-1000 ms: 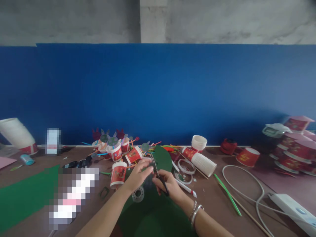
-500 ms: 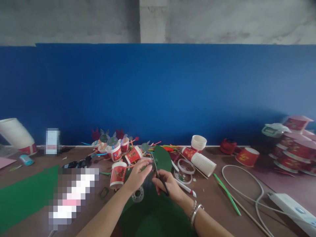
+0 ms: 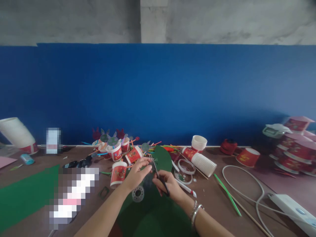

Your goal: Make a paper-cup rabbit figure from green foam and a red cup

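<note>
My right hand [image 3: 169, 184] is closed round the dark handles of a pair of scissors [image 3: 155, 165], whose blades point up and away from me. Just left of the blades, my left hand [image 3: 138, 172] has its thumb and fingers pinched on a small dark green piece of paper, mostly hidden by the fingers. Right behind the blades lies a rounded sheet of green paper [image 3: 163, 159]. Below my left hand is a clear ring-shaped roll [image 3: 138, 194]. A red and white paper cup [image 3: 118, 174] stands left of that hand.
Decorated paper cups [image 3: 115, 153] crowd the back. A stack of cups [image 3: 203, 164] lies to the right, near clear tubing coils [image 3: 186, 167]. Farther right are a white cable [image 3: 256, 184] and a power strip [image 3: 292, 209]. Green sheets [image 3: 29, 194] cover the left.
Both hands stay almost in place, with the scissors between them. The view has shifted very slightly.
</note>
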Demonstrator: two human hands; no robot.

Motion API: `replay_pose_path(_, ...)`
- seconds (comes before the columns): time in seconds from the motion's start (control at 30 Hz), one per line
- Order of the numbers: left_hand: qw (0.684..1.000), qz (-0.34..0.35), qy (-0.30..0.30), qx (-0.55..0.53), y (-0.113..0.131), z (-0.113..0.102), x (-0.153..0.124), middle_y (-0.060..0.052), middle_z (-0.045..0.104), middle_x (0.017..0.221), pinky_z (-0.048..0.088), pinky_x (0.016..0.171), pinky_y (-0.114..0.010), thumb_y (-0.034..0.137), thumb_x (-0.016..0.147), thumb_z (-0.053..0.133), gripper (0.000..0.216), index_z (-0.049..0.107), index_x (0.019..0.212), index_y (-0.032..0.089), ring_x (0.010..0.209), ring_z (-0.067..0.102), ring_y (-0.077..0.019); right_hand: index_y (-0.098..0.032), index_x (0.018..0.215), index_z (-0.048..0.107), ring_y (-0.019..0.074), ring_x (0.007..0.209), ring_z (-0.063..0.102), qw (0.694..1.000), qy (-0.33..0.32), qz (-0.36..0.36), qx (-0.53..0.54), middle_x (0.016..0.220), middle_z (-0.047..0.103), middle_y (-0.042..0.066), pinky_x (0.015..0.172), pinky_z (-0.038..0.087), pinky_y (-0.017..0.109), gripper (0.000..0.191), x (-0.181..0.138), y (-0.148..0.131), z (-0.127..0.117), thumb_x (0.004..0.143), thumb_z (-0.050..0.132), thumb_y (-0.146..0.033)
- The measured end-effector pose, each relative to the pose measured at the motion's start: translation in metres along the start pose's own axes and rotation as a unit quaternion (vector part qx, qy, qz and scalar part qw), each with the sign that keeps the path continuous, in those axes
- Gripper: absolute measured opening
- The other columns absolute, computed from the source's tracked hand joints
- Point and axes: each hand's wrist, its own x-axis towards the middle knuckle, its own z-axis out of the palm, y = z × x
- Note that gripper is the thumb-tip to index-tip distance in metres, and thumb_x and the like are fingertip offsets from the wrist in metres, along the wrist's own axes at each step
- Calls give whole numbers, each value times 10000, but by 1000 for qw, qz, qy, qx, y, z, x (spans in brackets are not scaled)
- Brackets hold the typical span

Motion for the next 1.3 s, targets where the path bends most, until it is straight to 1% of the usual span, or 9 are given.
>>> replay_pose_path(0.1,1000,-8,-18,10,0,-4,0,-76,558,1161,340,977,-336,319,799,529,212,634,692,169,1113,480,-230,-175,700,502,63,355,396,1000,-18,8,2,425,445,-89,366,309,178,306,0,0,-1,701,650,-443)
replay_pose_path(0.2,999,-11,-29,11,-1,-7,0,-78,553,1171,342,975,-338,335,799,531,215,639,713,170,1099,490,-225,-176,702,499,63,357,399,1000,-20,7,3,429,450,-89,370,324,178,311,1,1,-1,700,652,-447)
replay_pose_path(0.37,999,-27,-37,2,-1,-9,1,-81,550,1184,362,950,-314,376,785,546,229,643,754,171,1108,485,-222,-179,692,498,57,335,378,1000,-22,10,-10,407,431,-96,353,294,172,312,-1,-1,-2,701,648,-452)
replay_pose_path(0.5,998,-25,-52,12,-1,-13,1,-66,560,1141,372,938,-309,365,781,552,220,631,702,176,1066,506,-216,-168,710,526,54,350,391,999,-45,17,-18,421,456,-86,362,298,165,282,-1,-2,-5,718,642,-425)
replay_pose_path(0.7,997,-6,-73,24,-1,-17,1,-58,583,1072,393,908,-310,358,788,530,238,641,664,188,1021,519,-219,-168,699,523,52,336,389,998,-48,22,-19,406,458,-86,355,274,164,272,-1,1,-5,730,630,-417)
replay_pose_path(0.87,995,-6,-94,26,4,-21,1,-44,600,996,407,880,-300,340,781,521,229,645,654,196,965,535,-209,-167,722,549,56,355,413,997,-61,34,-20,434,478,-80,371,294,166,254,-2,-1,-5,719,639,-405)
replay_pose_path(1.03,992,-24,-118,24,9,-25,1,-49,606,1031,417,851,-298,316,759,543,229,625,581,199,956,546,-219,-168,711,540,59,356,412,996,-73,38,-28,432,461,-79,369,294,166,256,-3,-3,-5,720,634,-405)
replay_pose_path(1.2,992,-35,-118,17,8,-27,0,-56,621,999,425,831,-308,327,755,553,226,615,582,196,952,552,-221,-167,698,531,58,360,410,995,-82,44,-42,437,454,-76,365,292,161,267,-4,-6,-6,714,638,-411)
replay_pose_path(1.3,991,-46,-127,7,8,-27,-1,-56,629,1014,427,823,-308,333,744,564,220,617,579,197,964,554,-226,-170,690,521,57,364,411,994,-84,47,-49,443,451,-76,366,302,159,260,-5,-8,-7,728,624,-407)
